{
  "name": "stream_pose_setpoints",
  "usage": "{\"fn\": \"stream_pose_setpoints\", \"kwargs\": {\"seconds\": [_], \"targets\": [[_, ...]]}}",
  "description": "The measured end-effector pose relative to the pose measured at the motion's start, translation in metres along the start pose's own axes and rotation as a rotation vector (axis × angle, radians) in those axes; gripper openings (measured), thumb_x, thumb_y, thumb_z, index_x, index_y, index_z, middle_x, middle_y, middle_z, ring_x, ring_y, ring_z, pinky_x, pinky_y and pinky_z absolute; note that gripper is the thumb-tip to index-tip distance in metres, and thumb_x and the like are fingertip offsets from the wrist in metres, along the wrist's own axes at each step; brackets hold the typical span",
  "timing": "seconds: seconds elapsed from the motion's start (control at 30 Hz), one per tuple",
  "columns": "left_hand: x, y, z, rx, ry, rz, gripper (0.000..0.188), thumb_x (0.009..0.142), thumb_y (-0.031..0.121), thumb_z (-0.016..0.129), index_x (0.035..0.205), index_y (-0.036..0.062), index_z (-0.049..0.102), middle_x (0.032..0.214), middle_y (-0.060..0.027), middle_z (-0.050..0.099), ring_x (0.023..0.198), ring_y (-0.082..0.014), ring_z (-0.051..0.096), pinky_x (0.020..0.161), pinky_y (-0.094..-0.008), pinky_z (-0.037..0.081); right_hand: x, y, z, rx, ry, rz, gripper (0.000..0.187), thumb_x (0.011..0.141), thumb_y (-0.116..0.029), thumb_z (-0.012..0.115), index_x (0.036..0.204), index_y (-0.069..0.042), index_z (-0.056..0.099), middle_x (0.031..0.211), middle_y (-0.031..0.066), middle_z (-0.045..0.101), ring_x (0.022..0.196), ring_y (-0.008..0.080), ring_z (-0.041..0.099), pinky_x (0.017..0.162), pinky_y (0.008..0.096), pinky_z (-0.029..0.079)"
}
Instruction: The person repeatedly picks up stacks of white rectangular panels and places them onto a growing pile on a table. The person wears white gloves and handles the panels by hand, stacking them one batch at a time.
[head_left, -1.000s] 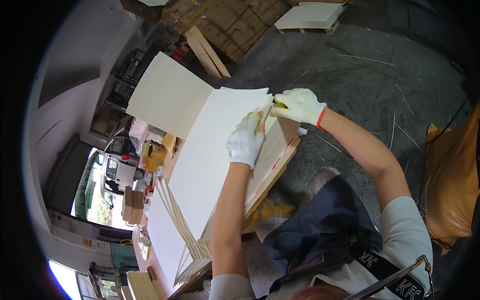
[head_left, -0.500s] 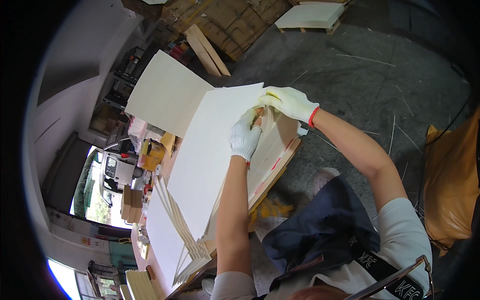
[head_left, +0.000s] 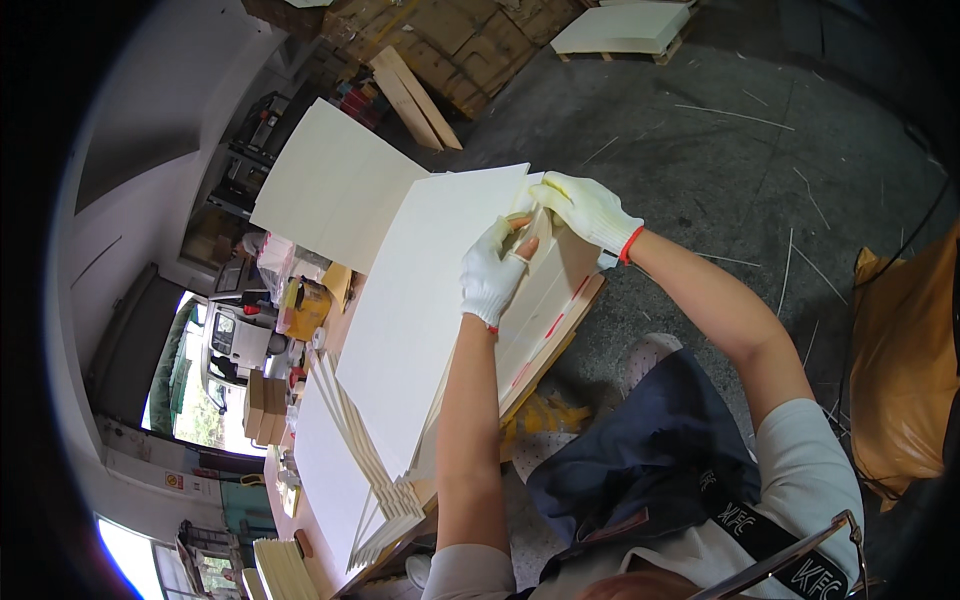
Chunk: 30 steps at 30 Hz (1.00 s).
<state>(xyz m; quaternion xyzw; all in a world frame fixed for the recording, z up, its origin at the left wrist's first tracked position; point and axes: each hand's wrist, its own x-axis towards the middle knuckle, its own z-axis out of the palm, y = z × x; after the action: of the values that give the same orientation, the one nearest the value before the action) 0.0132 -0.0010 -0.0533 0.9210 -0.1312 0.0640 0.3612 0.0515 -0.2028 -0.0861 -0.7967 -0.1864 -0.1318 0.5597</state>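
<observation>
A tall stack of large white sheets (head_left: 410, 290), thin and board-like, lies before me with its near side showing layered edges. My left hand (head_left: 490, 275), in a white knit glove with bare thumb and finger tips, rests at the stack's near edge; its thumb and forefinger are apart. Beyond it, my right hand (head_left: 590, 212), in a white glove with a red cuff, is closed over sheet edges at the far right corner. Its fingertips are partly hidden against the sheets. Red marks (head_left: 553, 326) run down the stack's side.
A fanned pile of boards (head_left: 360, 450) lies at the near left. Another large board (head_left: 335, 190) rises behind the stack. Boxes (head_left: 265, 408) and a yellow container (head_left: 305, 308) stand left. An orange bag (head_left: 900, 370) is at right; thin strips (head_left: 785, 270) litter the floor.
My left thumb and forefinger have parted and drawn slightly away from my right hand. The right hand has shifted a little to the right, still at the corner.
</observation>
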Motion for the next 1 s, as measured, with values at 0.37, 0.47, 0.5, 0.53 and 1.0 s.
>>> {"fn": "stream_pose_setpoints", "kwargs": {"seconds": [0.37, 0.47, 0.5, 0.53, 1.0], "targets": [[-0.004, 0.023, 0.006, 0.181, 0.008, -0.065, 0.032, 0.094, 0.018, 0.068, 0.125, 0.0121, 0.07, 0.089, -0.0058, 0.068, 0.079, -0.0132, 0.062, 0.075, -0.0299, 0.051, -0.001, 0.009, 0.0, -0.036, 0.011, 0.017, 0.042, 0.104, -0.046, 0.045, 0.12, -0.013, 0.065, 0.105, 0.016, 0.072, 0.098, 0.0363, 0.068, 0.085, 0.0449, 0.051], [-0.005, 0.007, 0.002, 0.102, 0.032, -0.004, 0.032, 0.093, 0.016, 0.069, 0.125, 0.0111, 0.07, 0.079, -0.0019, 0.062, 0.072, -0.0105, 0.059, 0.067, -0.0285, 0.049, 0.0, 0.002, 0.005, -0.024, 0.012, 0.0, 0.042, 0.104, -0.046, 0.045, 0.121, -0.013, 0.065, 0.107, 0.0158, 0.072, 0.1, 0.0366, 0.068, 0.086, 0.0448, 0.051], [-0.004, 0.007, 0.003, 0.099, 0.033, -0.002, 0.032, 0.093, 0.015, 0.069, 0.125, 0.0108, 0.07, 0.079, -0.0018, 0.062, 0.072, -0.01, 0.058, 0.067, -0.0279, 0.048, 0.0, 0.003, 0.005, -0.024, 0.015, 0.001, 0.042, 0.104, -0.046, 0.045, 0.121, -0.013, 0.065, 0.107, 0.0158, 0.072, 0.101, 0.0367, 0.068, 0.086, 0.0448, 0.051], [-0.004, 0.009, 0.003, 0.096, 0.035, 0.001, 0.033, 0.092, 0.015, 0.07, 0.125, 0.0105, 0.07, 0.079, -0.0016, 0.061, 0.072, -0.0095, 0.058, 0.066, -0.0274, 0.048, 0.0, 0.004, 0.004, -0.021, 0.017, 0.0, 0.042, 0.104, -0.046, 0.045, 0.121, -0.013, 0.065, 0.108, 0.0157, 0.072, 0.101, 0.0367, 0.068, 0.086, 0.0447, 0.051], [-0.005, 0.005, 0.003, 0.13, 0.105, 0.024, 0.03, 0.1, 0.025, 0.058, 0.127, 0.0203, 0.07, 0.1, -0.0143, 0.071, 0.092, -0.0266, 0.067, 0.087, -0.0347, 0.052, -0.002, -0.001, 0.0, -0.02, -0.014, 0.034, 0.043, 0.103, -0.047, 0.046, 0.122, -0.013, 0.064, 0.108, 0.0162, 0.072, 0.101, 0.0363, 0.068, 0.086, 0.0433, 0.051]]}}
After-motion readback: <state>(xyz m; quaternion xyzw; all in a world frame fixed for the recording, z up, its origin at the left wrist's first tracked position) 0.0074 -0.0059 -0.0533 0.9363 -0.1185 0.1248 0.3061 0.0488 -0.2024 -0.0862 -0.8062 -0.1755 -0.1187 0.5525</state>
